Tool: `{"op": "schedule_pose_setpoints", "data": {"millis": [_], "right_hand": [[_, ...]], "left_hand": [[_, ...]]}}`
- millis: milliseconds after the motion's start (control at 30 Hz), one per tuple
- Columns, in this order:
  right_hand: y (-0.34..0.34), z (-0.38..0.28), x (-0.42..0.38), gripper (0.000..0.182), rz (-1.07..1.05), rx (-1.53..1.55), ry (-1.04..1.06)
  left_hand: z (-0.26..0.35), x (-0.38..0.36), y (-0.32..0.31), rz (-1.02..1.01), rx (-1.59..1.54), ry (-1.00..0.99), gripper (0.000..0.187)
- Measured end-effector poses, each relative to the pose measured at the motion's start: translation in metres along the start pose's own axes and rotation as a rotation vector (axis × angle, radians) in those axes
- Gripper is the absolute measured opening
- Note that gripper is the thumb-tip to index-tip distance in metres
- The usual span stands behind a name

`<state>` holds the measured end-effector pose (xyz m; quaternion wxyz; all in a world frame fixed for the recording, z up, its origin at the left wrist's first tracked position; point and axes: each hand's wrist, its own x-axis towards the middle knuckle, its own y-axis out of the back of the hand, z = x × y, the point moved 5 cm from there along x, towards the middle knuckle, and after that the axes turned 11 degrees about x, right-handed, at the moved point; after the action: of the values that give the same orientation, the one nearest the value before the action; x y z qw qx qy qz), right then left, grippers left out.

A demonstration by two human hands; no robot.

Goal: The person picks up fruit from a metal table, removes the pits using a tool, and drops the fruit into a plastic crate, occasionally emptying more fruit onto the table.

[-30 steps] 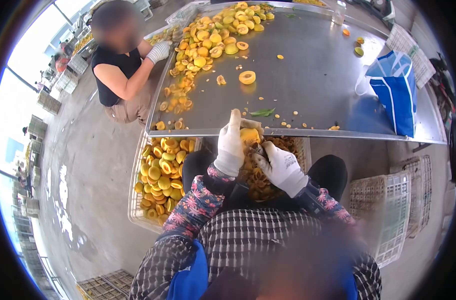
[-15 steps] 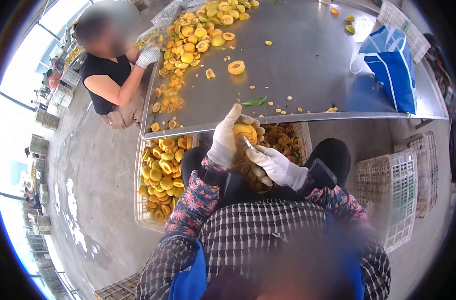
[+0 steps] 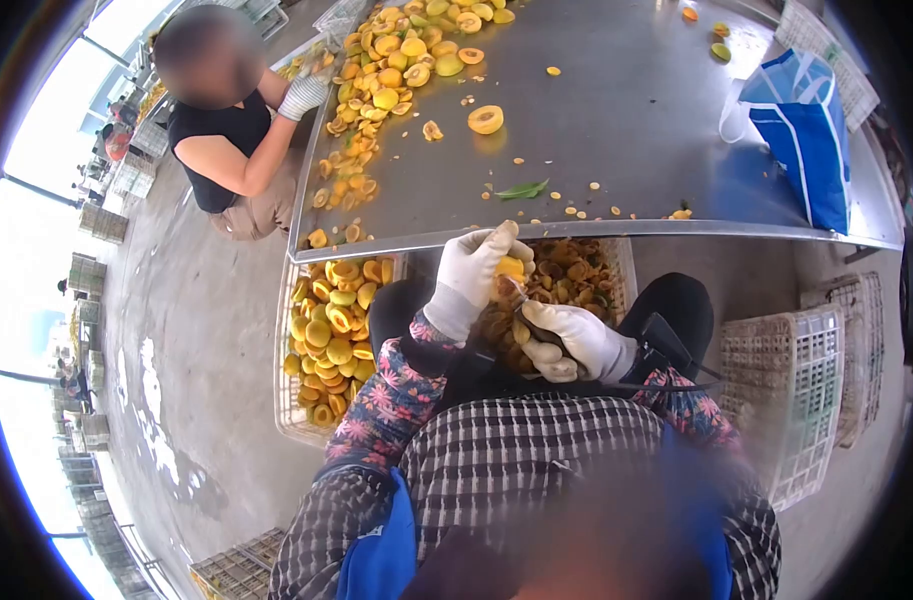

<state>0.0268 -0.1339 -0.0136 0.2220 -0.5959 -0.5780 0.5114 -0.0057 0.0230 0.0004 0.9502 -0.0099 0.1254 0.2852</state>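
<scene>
My left hand (image 3: 468, 278), in a white glove, is closed around a yellow-orange fruit piece (image 3: 509, 270) just below the table's front edge. My right hand (image 3: 576, 340), also gloved, grips a small tool (image 3: 518, 290) whose metal end meets the fruit. Most of the tool is hidden by the fingers. Under my hands stands a crate (image 3: 621, 275) holding brownish fruit pieces. To its left, a second crate (image 3: 284, 405) is filled with yellow fruit halves (image 3: 321, 333).
The metal table (image 3: 616, 120) carries a fruit pile (image 3: 386, 75), a green leaf (image 3: 523, 189) and a blue bag (image 3: 801, 140). A co-worker (image 3: 226, 150) crouches at its left end. White crates (image 3: 784, 385) stand on the floor at right.
The view has shifted slightly. My left hand has turned its fingers further over the fruit, and my right hand with the tool has tilted beside it.
</scene>
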Motion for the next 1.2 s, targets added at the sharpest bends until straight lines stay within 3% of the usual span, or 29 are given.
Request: {"op": "schedule_pose_setpoints", "data": {"millis": [67, 100, 167, 233, 300, 367, 467, 667, 733, 767, 833, 900, 1000, 1100, 1133, 1200], "right_hand": [[-0.006, -0.001, -0.009, 0.044, -0.122, -0.031, -0.028], [0.003, -0.002, -0.009, 0.043, -0.062, -0.152, -0.012], [0.018, -0.007, -0.008, 0.042, 0.064, -0.393, 0.055], [0.039, -0.008, -0.005, 0.038, 0.293, -0.658, 0.028], [0.040, -0.020, -0.010, 0.039, 0.356, -1.230, 0.195], [0.047, -0.019, -0.012, 0.046, 0.358, -1.367, 0.206], [0.062, -0.018, -0.007, 0.045, 0.399, -1.412, 0.243], [0.072, -0.023, -0.001, 0.040, 0.421, -1.446, 0.173], [0.077, -0.020, 0.000, 0.044, 0.404, -1.473, 0.192], [0.079, -0.019, 0.000, 0.046, 0.394, -1.490, 0.205], [0.079, -0.020, 0.000, 0.056, 0.382, -1.512, 0.174], [0.083, -0.020, 0.000, 0.062, 0.377, -1.521, 0.148], [0.075, -0.028, -0.003, 0.065, 0.403, -1.494, 0.139], [0.069, -0.032, -0.004, 0.065, 0.366, -1.545, 0.203], [0.067, -0.031, -0.005, 0.063, 0.377, -1.494, 0.165], [0.061, -0.035, -0.007, 0.058, 0.415, -1.419, 0.154]], "left_hand": [[-0.011, 0.001, 0.029, 0.000, -0.349, 0.057, 0.042], [-0.014, 0.001, 0.048, 0.004, -0.525, 0.077, 0.039], [-0.010, -0.013, 0.092, 0.130, -0.447, -0.002, 0.041], [-0.011, -0.035, 0.146, 0.268, -0.170, -0.155, 0.038], [-0.010, -0.051, 0.209, 0.294, 0.314, -0.157, 0.033], [-0.041, -0.045, 0.263, 0.326, 0.751, -0.084, 0.035], [0.003, -0.033, 0.231, 0.332, 0.900, 0.020, 0.042], [0.066, 0.120, 0.115, 0.185, 1.184, -0.452, 0.045], [0.051, 0.190, 0.093, 0.205, 1.121, -0.285, 0.050], [0.044, 0.218, 0.084, 0.233, 1.177, -0.356, 0.055], [0.039, 0.246, 0.064, 0.280, 1.210, -0.116, 0.068], [0.018, 0.268, 0.059, 0.266, 1.210, 0.004, 0.075], [-0.002, 0.289, 0.054, -0.007, 1.123, 0.013, 0.078], [-0.032, 0.287, 0.062, 0.029, 0.722, 0.062, 0.059], [-0.013, 0.256, 0.049, -0.053, 0.356, 0.195, 0.054], [0.013, 0.216, 0.045, -0.125, -0.011, 0.090, 0.056]]}}
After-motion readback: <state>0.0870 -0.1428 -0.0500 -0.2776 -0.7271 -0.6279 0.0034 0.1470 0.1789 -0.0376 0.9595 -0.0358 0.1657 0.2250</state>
